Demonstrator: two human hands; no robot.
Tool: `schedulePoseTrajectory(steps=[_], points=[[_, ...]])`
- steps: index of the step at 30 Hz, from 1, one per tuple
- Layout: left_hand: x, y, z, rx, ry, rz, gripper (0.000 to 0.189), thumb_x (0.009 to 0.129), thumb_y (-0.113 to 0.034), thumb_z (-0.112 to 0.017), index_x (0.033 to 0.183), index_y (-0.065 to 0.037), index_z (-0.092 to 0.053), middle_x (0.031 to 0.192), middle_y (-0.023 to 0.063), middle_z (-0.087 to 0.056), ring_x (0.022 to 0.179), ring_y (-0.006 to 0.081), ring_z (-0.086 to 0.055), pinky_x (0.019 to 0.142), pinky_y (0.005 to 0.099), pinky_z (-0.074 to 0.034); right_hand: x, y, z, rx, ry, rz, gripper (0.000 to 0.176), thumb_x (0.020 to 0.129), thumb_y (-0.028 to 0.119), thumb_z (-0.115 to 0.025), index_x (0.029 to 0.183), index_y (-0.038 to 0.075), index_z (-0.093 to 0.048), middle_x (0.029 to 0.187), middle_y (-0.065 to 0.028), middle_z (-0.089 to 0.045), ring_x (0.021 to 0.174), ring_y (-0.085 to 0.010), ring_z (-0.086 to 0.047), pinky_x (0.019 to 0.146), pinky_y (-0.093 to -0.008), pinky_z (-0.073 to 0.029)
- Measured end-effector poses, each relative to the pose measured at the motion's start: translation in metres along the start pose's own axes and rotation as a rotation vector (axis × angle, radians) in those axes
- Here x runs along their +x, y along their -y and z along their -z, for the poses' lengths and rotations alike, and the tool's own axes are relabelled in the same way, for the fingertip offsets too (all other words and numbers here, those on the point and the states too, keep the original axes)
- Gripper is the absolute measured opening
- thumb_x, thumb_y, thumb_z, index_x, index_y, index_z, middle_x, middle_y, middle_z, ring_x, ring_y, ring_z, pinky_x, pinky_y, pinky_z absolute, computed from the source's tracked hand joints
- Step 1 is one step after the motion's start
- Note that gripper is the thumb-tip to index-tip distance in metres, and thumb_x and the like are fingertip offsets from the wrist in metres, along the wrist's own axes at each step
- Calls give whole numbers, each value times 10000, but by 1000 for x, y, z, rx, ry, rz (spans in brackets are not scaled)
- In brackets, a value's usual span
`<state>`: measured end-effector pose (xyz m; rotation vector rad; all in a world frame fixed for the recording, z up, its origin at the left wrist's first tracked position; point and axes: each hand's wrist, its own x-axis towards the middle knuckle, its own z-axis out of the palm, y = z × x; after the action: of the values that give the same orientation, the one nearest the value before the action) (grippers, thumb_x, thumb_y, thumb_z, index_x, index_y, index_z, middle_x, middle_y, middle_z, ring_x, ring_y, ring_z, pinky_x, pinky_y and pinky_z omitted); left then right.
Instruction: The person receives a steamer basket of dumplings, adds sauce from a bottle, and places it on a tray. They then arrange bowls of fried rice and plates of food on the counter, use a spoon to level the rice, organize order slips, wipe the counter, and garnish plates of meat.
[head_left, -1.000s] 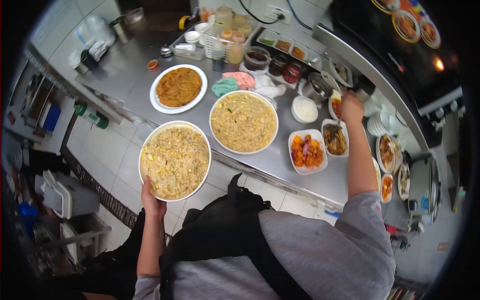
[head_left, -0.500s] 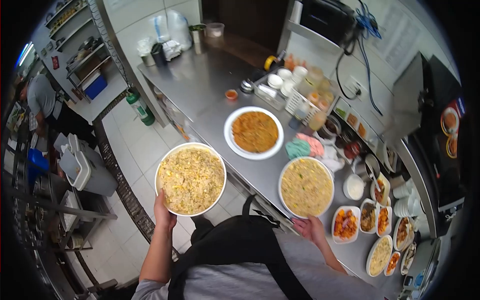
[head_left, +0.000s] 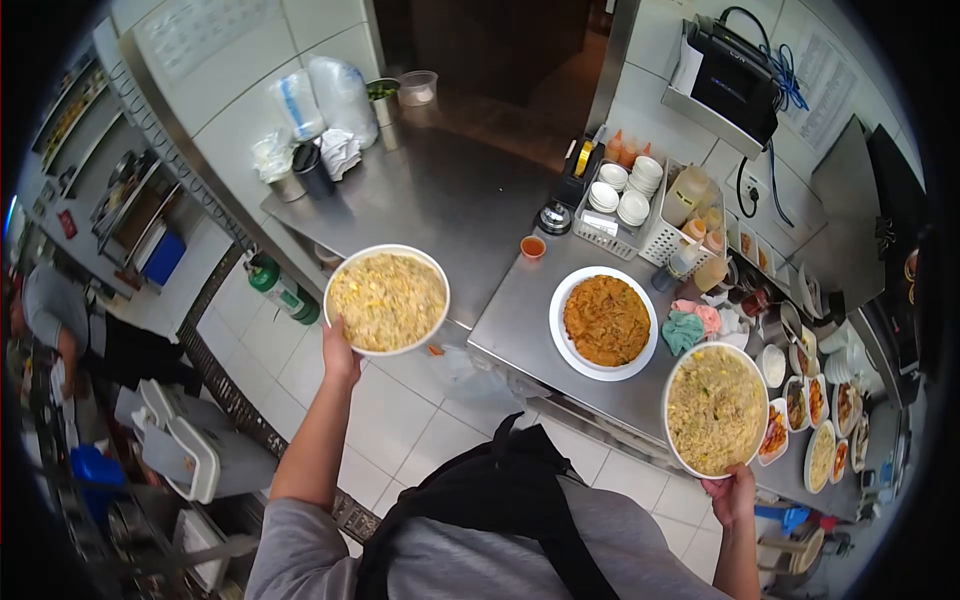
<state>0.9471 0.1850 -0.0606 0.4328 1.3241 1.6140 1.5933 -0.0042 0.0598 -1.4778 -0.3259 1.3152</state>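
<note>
Bare hands hold round white bowls of grainy yellowish rice.

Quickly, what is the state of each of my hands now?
Left hand: holding a bowl of fried rice.
Right hand: holding another bowl of fried rice.

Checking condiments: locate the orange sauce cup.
In the head view, just right of centre, the sauce cup sits on the counter, beyond and left of the white plate.

No text can be read, though the black device seems lettered.
</note>
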Motion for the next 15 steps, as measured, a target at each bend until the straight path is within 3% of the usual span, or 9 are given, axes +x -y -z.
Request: schedulePoseTrajectory(steps=[3, 7, 11, 15], points=[[80, -4, -3, 44, -26, 22, 374, 1017, -287, -357, 1365, -154, -347, 1281, 106, -531, 1084, 256, -614, 782, 440, -569, -11, -1, -81, -8, 86, -41, 482, 825, 105, -456, 1287, -30, -424, 1118, -217, -628, 850, -309, -702, 658, -383, -637], [194, 7, -5, -63, 14, 36, 390, 1015, -312, -354, 1379, -176, -318, 1284, 102, -531, 1083, 273, -618, 777, 452, -579, 30, -14, -216, -61, 346, -185, 509, 869, 134, -492, 1338, -33, -384, 1217, -216, -582, 990, -334, -665, 752, -449, -615], [259, -15, -29, 183, -125, 85, 422, 1032, -351, -296, 1380, -113, -314, 1267, 152, -538, 1030, 312, -641, 750, 466, -596, 95, -58, -342, 32, 568, -325, 489, 921, 131, -450, 1375, -5, -330, 1310, -230, -510, 1097, -342, -617, 876, -502, -551], [313, -20, -31, 348, -118, 143, 480, 1037, -412, -253, 1360, -61, -309, 1215, 199, -560, 922, 312, -675, 680, 422, -621, 156, -104, -442, -30, 591, -370, 472, 941, 135, -424, 1369, 33, -254, 1286, -226, -506, 1093, -350, -618, 869, -475, -560]])
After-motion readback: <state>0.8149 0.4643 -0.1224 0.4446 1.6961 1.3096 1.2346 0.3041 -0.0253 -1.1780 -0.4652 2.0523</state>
